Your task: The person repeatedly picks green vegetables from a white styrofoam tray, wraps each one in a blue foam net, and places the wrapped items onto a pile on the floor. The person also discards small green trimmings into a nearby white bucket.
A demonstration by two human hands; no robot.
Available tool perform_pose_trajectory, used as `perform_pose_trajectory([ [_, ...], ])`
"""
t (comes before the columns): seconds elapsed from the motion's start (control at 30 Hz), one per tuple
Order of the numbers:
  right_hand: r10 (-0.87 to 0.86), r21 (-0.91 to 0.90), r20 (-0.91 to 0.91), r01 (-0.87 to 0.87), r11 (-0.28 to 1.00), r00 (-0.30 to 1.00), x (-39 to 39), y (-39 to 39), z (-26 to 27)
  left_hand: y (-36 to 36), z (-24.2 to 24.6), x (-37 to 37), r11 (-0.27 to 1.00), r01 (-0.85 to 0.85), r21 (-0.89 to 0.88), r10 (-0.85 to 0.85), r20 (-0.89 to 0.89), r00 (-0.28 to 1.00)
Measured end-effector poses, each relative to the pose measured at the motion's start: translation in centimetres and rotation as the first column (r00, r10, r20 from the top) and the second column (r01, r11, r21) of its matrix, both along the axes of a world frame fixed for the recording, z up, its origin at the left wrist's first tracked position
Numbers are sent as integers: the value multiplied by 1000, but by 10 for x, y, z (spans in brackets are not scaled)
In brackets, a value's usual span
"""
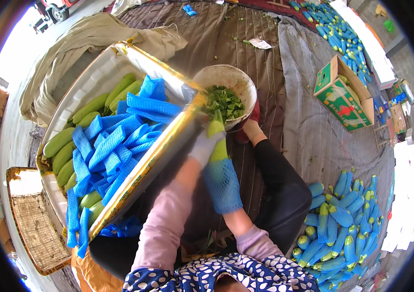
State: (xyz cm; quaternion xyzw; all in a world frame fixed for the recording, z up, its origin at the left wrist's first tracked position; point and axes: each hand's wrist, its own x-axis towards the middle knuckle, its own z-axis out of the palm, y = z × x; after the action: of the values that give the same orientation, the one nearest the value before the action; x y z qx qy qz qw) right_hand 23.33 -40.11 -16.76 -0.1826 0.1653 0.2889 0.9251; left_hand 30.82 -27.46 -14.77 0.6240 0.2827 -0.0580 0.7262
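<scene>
My left hand point(207, 146), in a pale glove, grips a light-green zucchini point(217, 140) around its side, stem end pointing away from me. A blue foam net sleeve point(225, 197) covers the zucchini's near end and stretches back over my right hand point(223, 179) to the wrist. The mesh blurs the fingers of that hand, so their grip is unclear. To the left, a white foam box point(159, 67) edged with yellow tape leans tilted. It holds green zucchini point(59, 142) and a heap of loose blue net sleeves point(108, 146), some hanging over its near rim.
A white bucket point(245, 82) with chopped green leaves point(225, 102) stands just beyond my hands. Piles of netted zucchini point(345, 222) lie at the near right and far right point(341, 36). A green cardboard carton point(341, 102) sits to the right. Quilted cloth point(250, 25) covers the floor.
</scene>
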Motion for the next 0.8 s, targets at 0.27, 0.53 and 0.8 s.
perform_pose_trajectory([
  [0.27, 121, -586, 394, 148, 797, 911, -20, -39, 24, -26, 2, -22, 994, -10, 110, 6, 37, 999],
  [0.53, 78, -340, 549, 138, 930, 832, -45, -101, 67, -121, 128, -141, 645, -106, 756, -376, 436, 818],
  [0.8, 111, -672, 524, 330, 663, 844, -55, -128, 101, -66, 107, -74, 517, -61, 854, -165, 169, 972],
])
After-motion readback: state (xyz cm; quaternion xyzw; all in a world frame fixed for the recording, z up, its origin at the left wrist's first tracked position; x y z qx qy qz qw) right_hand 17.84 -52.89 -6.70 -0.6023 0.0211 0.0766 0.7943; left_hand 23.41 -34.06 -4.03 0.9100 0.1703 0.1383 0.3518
